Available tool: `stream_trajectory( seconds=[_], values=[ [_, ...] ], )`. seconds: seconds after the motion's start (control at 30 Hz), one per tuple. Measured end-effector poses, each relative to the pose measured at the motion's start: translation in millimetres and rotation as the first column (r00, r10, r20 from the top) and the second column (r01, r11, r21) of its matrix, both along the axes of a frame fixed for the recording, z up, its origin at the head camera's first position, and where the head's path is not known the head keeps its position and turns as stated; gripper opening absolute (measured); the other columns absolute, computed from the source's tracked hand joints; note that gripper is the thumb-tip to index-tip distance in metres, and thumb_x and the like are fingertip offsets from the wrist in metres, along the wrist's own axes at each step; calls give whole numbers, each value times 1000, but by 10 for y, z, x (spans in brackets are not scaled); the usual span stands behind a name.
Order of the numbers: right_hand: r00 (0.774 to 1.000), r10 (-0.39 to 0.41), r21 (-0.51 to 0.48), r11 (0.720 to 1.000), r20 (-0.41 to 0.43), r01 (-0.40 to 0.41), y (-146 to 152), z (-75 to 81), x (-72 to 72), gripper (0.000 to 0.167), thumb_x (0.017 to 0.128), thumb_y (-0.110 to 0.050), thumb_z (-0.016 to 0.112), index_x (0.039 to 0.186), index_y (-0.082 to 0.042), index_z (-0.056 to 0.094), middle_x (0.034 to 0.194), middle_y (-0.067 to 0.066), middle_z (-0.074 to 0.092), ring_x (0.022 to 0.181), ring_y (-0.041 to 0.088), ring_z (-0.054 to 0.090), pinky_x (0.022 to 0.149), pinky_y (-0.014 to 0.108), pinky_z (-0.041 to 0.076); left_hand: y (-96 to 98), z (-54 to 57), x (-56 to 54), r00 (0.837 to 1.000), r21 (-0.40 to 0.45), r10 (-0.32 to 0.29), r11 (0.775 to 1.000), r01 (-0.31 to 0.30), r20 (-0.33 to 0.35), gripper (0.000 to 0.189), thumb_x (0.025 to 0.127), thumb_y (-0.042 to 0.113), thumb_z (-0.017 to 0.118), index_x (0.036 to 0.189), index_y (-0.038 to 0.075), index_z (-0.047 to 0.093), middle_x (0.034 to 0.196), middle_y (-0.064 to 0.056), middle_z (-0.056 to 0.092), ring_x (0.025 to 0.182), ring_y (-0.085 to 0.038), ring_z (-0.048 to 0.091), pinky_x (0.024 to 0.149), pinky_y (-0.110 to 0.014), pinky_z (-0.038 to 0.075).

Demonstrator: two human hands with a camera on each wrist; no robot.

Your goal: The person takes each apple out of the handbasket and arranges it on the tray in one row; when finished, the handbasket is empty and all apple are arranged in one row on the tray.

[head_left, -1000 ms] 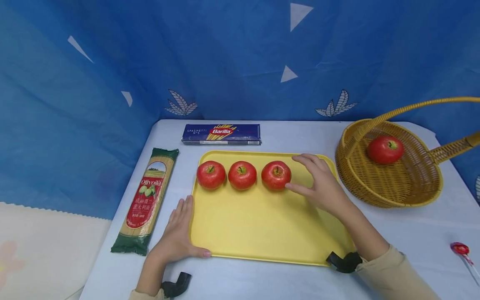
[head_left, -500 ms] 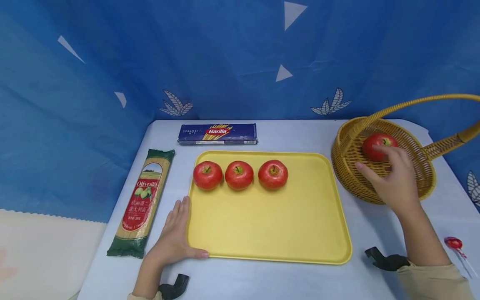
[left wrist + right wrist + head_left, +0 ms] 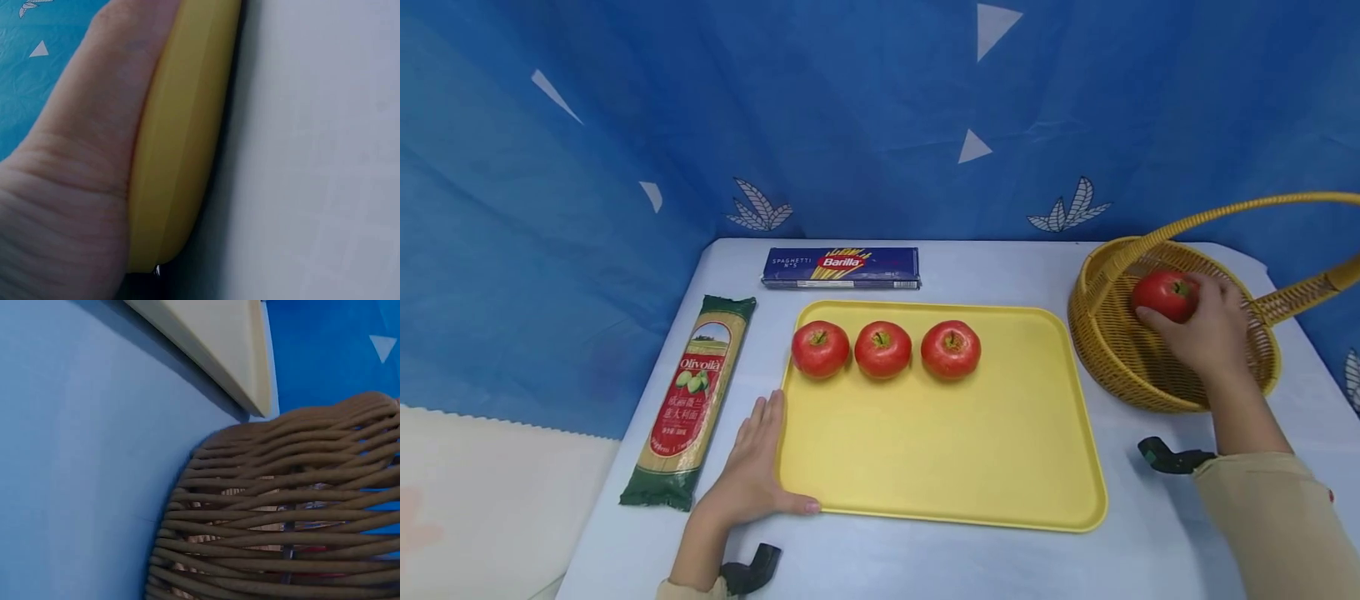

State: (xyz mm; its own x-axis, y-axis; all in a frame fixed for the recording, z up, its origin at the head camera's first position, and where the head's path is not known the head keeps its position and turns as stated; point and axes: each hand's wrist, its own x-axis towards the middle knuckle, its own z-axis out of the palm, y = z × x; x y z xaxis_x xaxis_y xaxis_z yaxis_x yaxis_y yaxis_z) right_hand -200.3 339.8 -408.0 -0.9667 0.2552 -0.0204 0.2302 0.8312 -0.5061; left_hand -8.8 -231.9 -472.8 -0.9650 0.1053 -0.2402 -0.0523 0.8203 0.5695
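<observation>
My right hand reaches into the wicker basket and grips a red apple, thumb on its near side and fingers over its right. In the right wrist view the basket's woven wall hides that hand. With straight fingers, my left hand rests against the lower left corner of the yellow tray. Up close in the left wrist view, the hand lies along the tray's edge. Along the tray's back edge, three red apples sit in a row.
Behind the tray lies a blue spaghetti box. A pack of Olivoilà pasta lies left of my left hand. The basket's tall handle arches over it at the right. A blue cloth hangs behind the table.
My right hand has moved from beside the third apple on the tray, rightward into the basket, and has closed round the apple there. The left hand keeps its place at the tray corner.
</observation>
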Motion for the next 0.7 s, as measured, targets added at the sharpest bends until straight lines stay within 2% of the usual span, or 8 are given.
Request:
stream_trajectory(
  seconds=[0.27,0.43,0.53,0.7],
  values=[
    [996,7,17,1000,86,-8,26,-55,-103,103,91,-56,60,159,-6,0,161,31,1,143,58,12,102,78,31,6,9,4,1000,8,-1,1000,1,4,162,43,75,86,160,16,-9,169,-11,-3,155,-35,-10,123,-62,3],
    [996,-4,18,1000,89,2,30,-73,-120,102,91,-55,60,160,-9,1,160,31,-2,141,61,15,101,78,33,8,7,5,1000,3,3,1000,-3,12,162,43,75,86,160,17,-10,169,-11,-3,155,-35,-10,123,-62,3],
    [996,-7,17,1000,92,5,33,-90,-128,103,90,-57,61,159,-7,4,158,32,3,137,61,20,101,77,34,5,7,6,1000,4,5,1000,-5,13,161,44,74,86,160,17,-10,169,-11,-3,155,-35,-10,123,-62,3],
    [994,4,-34,999,105,-1,28,-117,-135,110,87,-58,65,156,1,3,150,38,19,130,57,29,101,75,37,4,-2,3,1000,3,3,1000,-4,10,162,43,75,86,160,17,-10,169,-10,-4,155,-35,-10,123,-62,3]
  ],
)
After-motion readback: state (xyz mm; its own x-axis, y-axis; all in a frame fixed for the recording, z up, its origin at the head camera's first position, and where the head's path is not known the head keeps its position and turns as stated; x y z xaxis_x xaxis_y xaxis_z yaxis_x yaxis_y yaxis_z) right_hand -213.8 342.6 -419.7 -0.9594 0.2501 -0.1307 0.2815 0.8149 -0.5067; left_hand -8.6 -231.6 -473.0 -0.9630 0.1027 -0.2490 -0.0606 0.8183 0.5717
